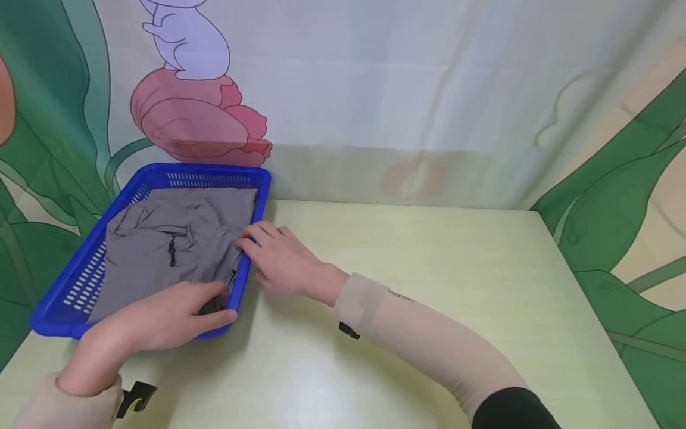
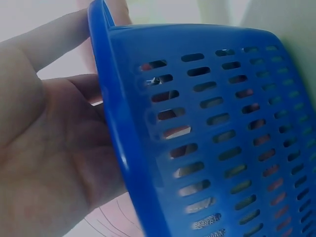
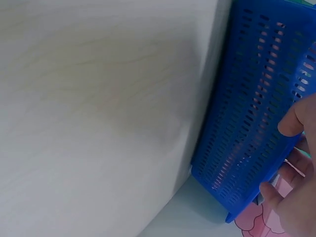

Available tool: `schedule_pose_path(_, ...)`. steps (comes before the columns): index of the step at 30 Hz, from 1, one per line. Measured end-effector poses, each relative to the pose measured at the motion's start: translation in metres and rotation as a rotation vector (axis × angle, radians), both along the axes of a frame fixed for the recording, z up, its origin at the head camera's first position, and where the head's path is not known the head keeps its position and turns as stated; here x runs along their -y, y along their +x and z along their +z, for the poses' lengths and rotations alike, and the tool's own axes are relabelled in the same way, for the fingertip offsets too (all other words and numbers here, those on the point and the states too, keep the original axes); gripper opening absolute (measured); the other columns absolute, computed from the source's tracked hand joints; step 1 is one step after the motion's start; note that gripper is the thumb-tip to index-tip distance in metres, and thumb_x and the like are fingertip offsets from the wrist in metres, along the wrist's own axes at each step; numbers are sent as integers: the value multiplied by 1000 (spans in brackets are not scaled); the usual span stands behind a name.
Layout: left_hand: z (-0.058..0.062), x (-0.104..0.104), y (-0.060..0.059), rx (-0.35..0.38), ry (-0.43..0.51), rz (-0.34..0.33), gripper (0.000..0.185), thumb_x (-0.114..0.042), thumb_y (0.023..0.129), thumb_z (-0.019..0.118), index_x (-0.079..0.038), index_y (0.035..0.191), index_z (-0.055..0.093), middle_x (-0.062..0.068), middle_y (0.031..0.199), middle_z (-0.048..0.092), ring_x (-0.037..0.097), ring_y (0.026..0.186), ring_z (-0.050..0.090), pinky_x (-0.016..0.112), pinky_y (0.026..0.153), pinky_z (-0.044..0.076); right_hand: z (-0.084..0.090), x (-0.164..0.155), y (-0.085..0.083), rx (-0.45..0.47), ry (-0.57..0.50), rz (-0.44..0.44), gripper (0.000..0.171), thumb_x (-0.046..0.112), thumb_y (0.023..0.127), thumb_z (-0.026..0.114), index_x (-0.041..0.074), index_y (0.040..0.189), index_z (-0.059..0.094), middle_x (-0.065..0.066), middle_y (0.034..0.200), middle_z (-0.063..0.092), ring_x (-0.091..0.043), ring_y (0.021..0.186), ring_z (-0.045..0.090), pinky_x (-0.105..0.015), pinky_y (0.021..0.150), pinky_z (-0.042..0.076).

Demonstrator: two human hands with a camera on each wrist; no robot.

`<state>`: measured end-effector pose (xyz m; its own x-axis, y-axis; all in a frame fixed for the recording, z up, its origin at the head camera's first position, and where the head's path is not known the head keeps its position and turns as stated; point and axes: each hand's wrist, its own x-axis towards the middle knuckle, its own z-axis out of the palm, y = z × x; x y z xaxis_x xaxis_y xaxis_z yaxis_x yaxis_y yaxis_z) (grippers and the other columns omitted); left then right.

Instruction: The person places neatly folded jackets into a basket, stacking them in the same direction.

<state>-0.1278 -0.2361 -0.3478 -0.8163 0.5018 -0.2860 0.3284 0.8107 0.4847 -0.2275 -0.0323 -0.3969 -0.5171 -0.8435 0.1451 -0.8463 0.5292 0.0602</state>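
Note:
A blue plastic basket (image 1: 252, 238) with slotted walls stands at the left of the table. Lying flat in it is a folded grey garment (image 1: 139, 262) with a short zip and a black pull. My right hand (image 1: 281, 259) holds the basket's right rim, fingers over the top and thumb against the outer wall (image 3: 247, 108). Over the near right corner is my left hand (image 1: 161, 316), its thumb along the rim and its other fingers reaching inside. The left wrist view shows those fingers passing behind the rim (image 2: 118, 133), where their tips are hidden; I cannot tell whether they grip anything.
The pale table (image 1: 429, 310) stretches to the right of the basket. A printed curtain (image 1: 375, 89) hangs along its back edge, close behind the basket. Green leaf-patterned cloth (image 1: 616, 238) borders the right side.

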Motion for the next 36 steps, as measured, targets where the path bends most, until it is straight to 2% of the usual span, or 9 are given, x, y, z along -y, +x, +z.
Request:
schedule_pose_path(5, -2, 2, 1, -13, 9, 8, 53, -51, 103, 58, -4, 126, 62, 2, 111, 68, 19, 98, 64, 47, 82, 52, -1, 4, -3, -60, 54, 11, 49, 24, 101, 58, 13, 149, 52, -1, 150, 46, -20, 142, 34, -42, 106, 40)
schedule_pose_path(10, -3, 3, 1, -7, 22, 12, 51, -51, 103, 57, -4, 125, 62, 1, 109, 68, 18, 97, 64, 47, 81, 52, -1, 8, -4, -66, 103, -1, 52, 25, 101, 59, 15, 151, 51, 0, 152, 46, -21, 148, 29, -47, 109, 37)
schedule_pose_path(18, -6, 2, 3, 43, 50, 45, 36, -49, 105, 54, -13, 109, 61, -5, 80, 55, 12, 74, 54, 35, 68, 45, -1, 14, -2, -34, 167, -31, 52, 26, 101, 58, 17, 151, 49, 1, 155, 43, -21, 152, 21, -51, 110, 35)
schedule_pose_path(22, -6, 5, 3, 10, 48, 33, 44, -48, 105, 55, -7, 121, 64, 4, 102, 68, 22, 95, 65, 45, 81, 52, -2, 14, 0, -13, 164, -27, 56, 25, 101, 59, 17, 154, 45, 0, 158, 39, -21, 154, 17, -49, 105, 41)
schedule_pose_path(25, -3, 10, 4, -78, 47, 44, 47, -44, 105, 58, -4, 130, 64, 9, 124, 67, 32, 116, 63, 55, 95, 50, -2, 11, 0, 37, 160, -6, 61, 26, 101, 59, 15, 158, 39, -3, 163, 32, -22, 156, 11, -46, 102, 45)
schedule_pose_path(28, 0, 14, 2, -209, 16, 90, 43, -37, 105, 61, -2, 130, 64, 15, 126, 65, 40, 119, 60, 60, 96, 47, -1, 7, 0, 105, 142, 12, 65, 25, 102, 57, 14, 161, 33, -5, 167, 24, -21, 156, 6, -44, 103, 46)
schedule_pose_path(31, 4, 21, -3, -317, -135, 219, 52, -37, 103, 62, 4, 136, 58, 32, 134, 54, 55, 124, 49, 73, 93, 42, 0, 2, 1, 133, 112, 30, 66, 24, 102, 57, 13, 162, 31, -6, 169, 21, -21, 157, 3, -42, 101, 48)
schedule_pose_path(33, 6, 28, -8, -313, -243, 307, 62, -41, 102, 63, 7, 140, 50, 41, 137, 43, 64, 124, 39, 80, 90, 38, 0, -1, 3, 130, 99, 47, 65, 22, 102, 55, 13, 162, 32, -6, 169, 21, -22, 157, 3, -41, 98, 50)
schedule_pose_path(36, 7, 39, -15, -231, -348, 378, 75, -45, 100, 63, 10, 145, 39, 49, 137, 34, 73, 123, 31, 84, 87, 36, 0, -4, 11, 118, 104, 86, 62, 21, 102, 53, 13, 160, 34, -7, 168, 24, -26, 157, 3, -39, 94, 53)
